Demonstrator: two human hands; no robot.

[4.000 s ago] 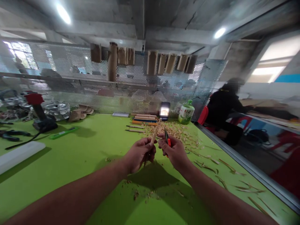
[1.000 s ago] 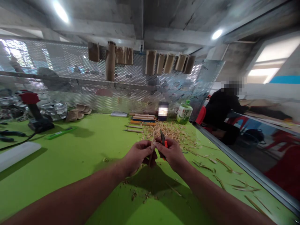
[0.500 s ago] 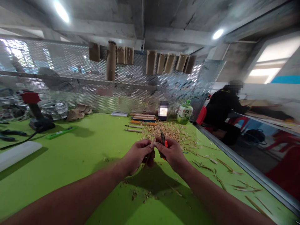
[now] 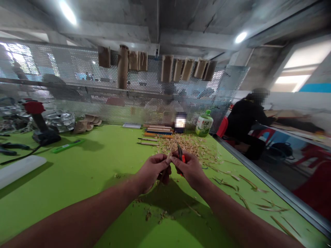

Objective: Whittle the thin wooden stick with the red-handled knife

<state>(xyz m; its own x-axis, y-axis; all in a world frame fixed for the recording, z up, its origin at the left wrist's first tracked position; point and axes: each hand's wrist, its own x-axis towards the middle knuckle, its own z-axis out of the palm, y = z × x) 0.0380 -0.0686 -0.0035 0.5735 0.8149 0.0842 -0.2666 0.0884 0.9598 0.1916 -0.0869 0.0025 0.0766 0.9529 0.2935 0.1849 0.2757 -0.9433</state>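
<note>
My left hand (image 4: 156,169) is closed round a small strip of pale wood or bamboo (image 4: 169,156), whose lower end is mostly hidden by the fingers. My right hand (image 4: 189,168) grips a knife (image 4: 180,151) with a dark blade and a red-orange handle. The blade points up, just right of the strip. Both thumbs meet at the strip, above the green tabletop (image 4: 103,172). Directly beyond the hands spreads a heap of curled wood shavings (image 4: 190,146).
Carving tools (image 4: 148,144) and wooden sticks (image 4: 159,128) lie behind the shavings, near a green bottle (image 4: 204,124). Long peeled strips (image 4: 250,182) litter the right side. At left are a cordless drill (image 4: 37,120), a green cutter (image 4: 68,146) and pliers (image 4: 12,148). Another person (image 4: 248,120) sits at right.
Hardly anything differs. Both hands keep their place and grip, with the knife and the strip held nearly still.
</note>
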